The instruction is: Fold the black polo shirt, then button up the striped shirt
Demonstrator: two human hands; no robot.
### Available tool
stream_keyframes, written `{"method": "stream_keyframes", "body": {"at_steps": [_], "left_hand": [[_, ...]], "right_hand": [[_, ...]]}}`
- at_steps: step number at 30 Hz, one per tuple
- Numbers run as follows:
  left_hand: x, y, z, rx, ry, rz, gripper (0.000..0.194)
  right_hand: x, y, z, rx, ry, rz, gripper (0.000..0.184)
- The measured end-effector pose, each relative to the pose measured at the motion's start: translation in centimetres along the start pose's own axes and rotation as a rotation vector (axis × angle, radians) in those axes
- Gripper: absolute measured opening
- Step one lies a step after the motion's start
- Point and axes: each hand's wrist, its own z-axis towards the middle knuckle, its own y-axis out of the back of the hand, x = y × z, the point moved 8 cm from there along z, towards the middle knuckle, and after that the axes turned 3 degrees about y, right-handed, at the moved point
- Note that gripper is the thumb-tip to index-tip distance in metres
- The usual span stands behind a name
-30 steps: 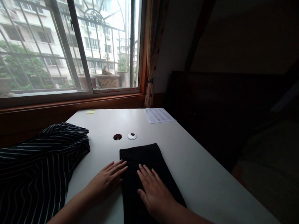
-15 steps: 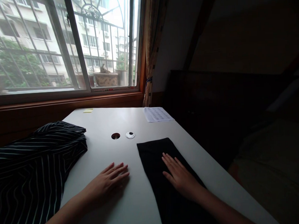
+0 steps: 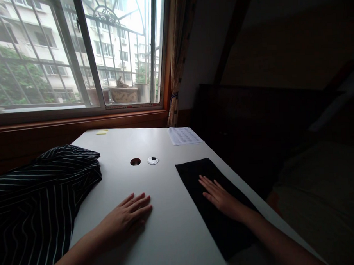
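Observation:
A flat piece of black folded cloth (image 3: pixel 193 178) lies along the right side of the white table (image 3: pixel 166 226). My right hand (image 3: pixel 221 195) rests palm down on it, fingers stretched out, not gripping. To the left, my left hand (image 3: pixel 129 212) is over the bare tabletop with its fingers extended and nothing in it. Beyond that forearm, a black garment with white stripes (image 3: pixel 50 196) lies heaped over the table's left edge. What kind of garment the black cloth is, I cannot tell.
Two round fittings, a cable hole (image 3: pixel 135 162) and a white-rimmed cap (image 3: pixel 153 160), are in the tabletop. Printed sheets (image 3: pixel 185 136) lie at the far right corner, and yellow sticky notes (image 3: pixel 102 132) at the far left. A barred window (image 3: pixel 74 55) is behind the table.
The black cloth has slid right and slightly away under my right hand, toward the table's right edge, and its near end now shows. My left hand has stayed nearly still.

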Motion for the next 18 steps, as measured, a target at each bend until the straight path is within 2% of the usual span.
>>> {"method": "stream_keyframes", "body": {"at_steps": [4, 8, 11, 15, 18], "left_hand": [[-0.2, 0.2, 0.1, -0.018, 0.001, -0.009, 0.052], [-0.2, 0.2, 0.1, 0.002, 0.019, -0.008, 0.051], [-0.3, 0.4, 0.1, -0.022, 0.009, -0.024, 0.052], [-0.2, 0.4, 0.1, -0.035, 0.008, -0.023, 0.051], [-0.1, 0.3, 0.0, -0.032, 0.005, -0.014, 0.051]], "right_hand": [[5.2, -0.6, -2.5, 0.074, 0.126, 0.033, 0.067], [7.7, -0.9, -4.6, 0.048, 0.109, -0.015, 0.059], [8.2, -1.1, -5.0, 0.045, 0.087, 0.002, 0.058], [7.6, -1.1, -4.5, 0.031, 0.035, 0.016, 0.062], [7.3, -1.1, -4.4, 0.011, 0.037, -0.008, 0.057]]}}
